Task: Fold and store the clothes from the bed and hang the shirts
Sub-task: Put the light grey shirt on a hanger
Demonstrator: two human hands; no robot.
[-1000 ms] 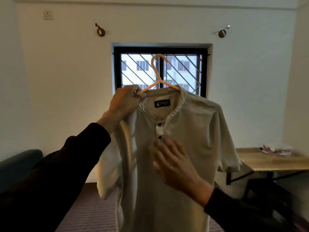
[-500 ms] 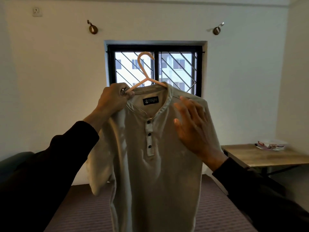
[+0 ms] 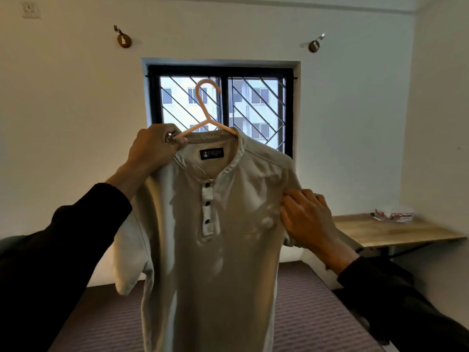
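Note:
A pale short-sleeved shirt [image 3: 215,262] with a buttoned placket hangs in front of me on a pink hanger [image 3: 205,110]. My left hand [image 3: 154,148] grips the hanger's left arm together with the shirt's left shoulder, holding it up at chest height. My right hand [image 3: 304,219] is at the shirt's right side near the armpit seam, its fingers pinching the fabric there. The hanger's right arm is hidden inside the shirt.
Behind the shirt is a barred window [image 3: 220,107]. Two wall hooks [image 3: 123,40] [image 3: 314,44] sit above it. A wooden desk [image 3: 396,232] with papers stands at the right. A bed with a striped cover [image 3: 317,313] lies below. A dark seat shows at the far left.
My right hand has moved from the shirt's chest to its right shoulder and then down to the side seam, where it now pinches the fabric. The left hand keeps its hold.

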